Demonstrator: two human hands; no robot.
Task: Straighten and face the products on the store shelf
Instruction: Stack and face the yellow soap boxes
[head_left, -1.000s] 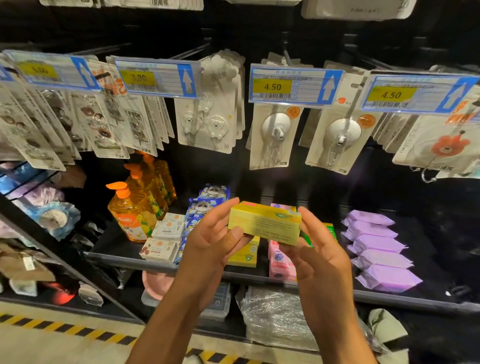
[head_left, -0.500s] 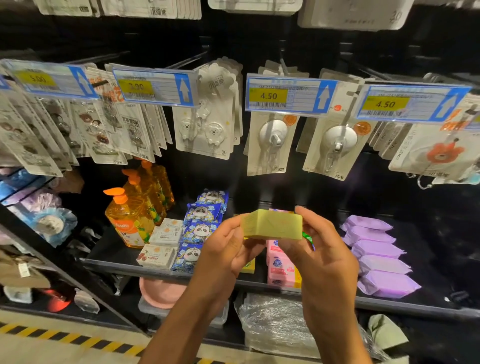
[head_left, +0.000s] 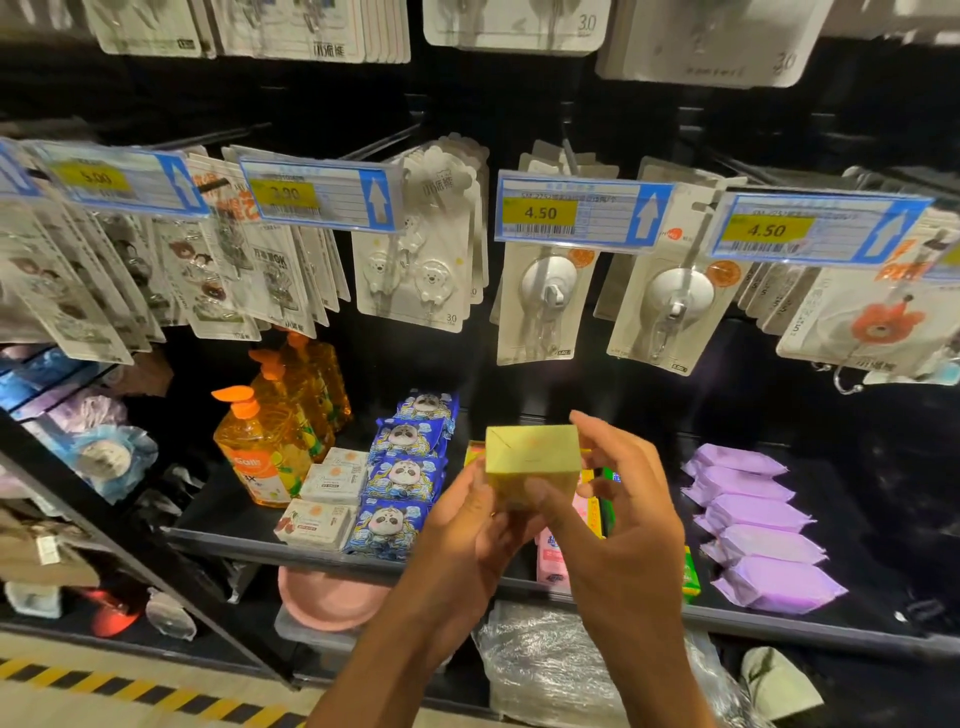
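Note:
I hold a small yellow box (head_left: 531, 457) in front of the black shelf (head_left: 249, 535), one end panel facing me. My left hand (head_left: 462, 530) grips it from below and the left, and my right hand (head_left: 623, 499) pinches it from the right with the thumb across its lower face. Behind the box, partly hidden, lie more yellow, pink (head_left: 553, 561) and green (head_left: 691, 577) boxes. Left of them sit blue panda packets (head_left: 402, 478) in a row and white soap boxes (head_left: 317, 525). Purple wipe packs (head_left: 758, 519) lie at the right.
Orange pump bottles (head_left: 265, 447) stand at the shelf's left. Carded hooks (head_left: 545, 301) hang above behind price tags (head_left: 576, 213). A pink bowl (head_left: 327, 597) and a plastic-wrapped bundle (head_left: 550, 670) sit under the shelf. Hazard tape (head_left: 78, 686) marks the floor.
I have turned the yellow box in my hands, so its long side no longer faces me and a squarer end panel does. The view has tilted slightly downward.

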